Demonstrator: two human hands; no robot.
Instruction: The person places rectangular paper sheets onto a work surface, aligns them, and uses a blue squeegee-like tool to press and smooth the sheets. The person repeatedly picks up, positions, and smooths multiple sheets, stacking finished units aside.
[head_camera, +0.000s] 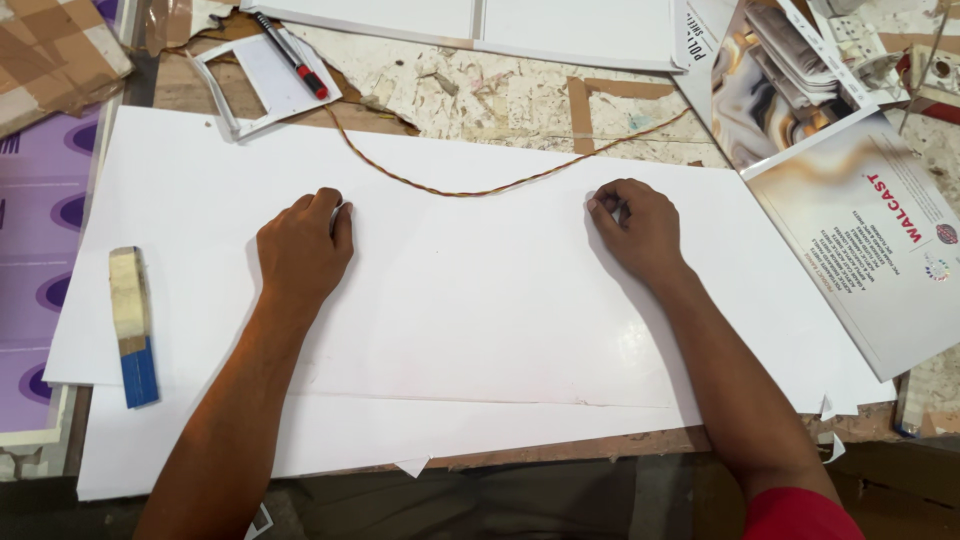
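Both hands were down on the big white sheet (470, 300), which lay flat on the workbench (500, 95) on top of at least one more white sheet (300, 445) peeking out at the near edge. Sheet's long axis ran left-right across the view, far edge angled slightly, right end further down the frame. Left hand (303, 250) sat left of centre, right hand (633, 228) right of centre, both about equally far up the sheet, well apart, so neither was clearly nearer the sheet's middle. Both hands were curled, fingers tucked, knuckles up; each seemed to pinch or press something small and pale at the fingertips, but I couldn't tell what. A twisted red-yellow wire (500, 185) sagged across the far edge between the hands, just beyond both. Taped block with blue end (132, 325) lay on the sheet's left side, long axis front-to-back. Red-and-black marker (292, 55) rested on a white frame piece (262, 80) beyond the left hand.
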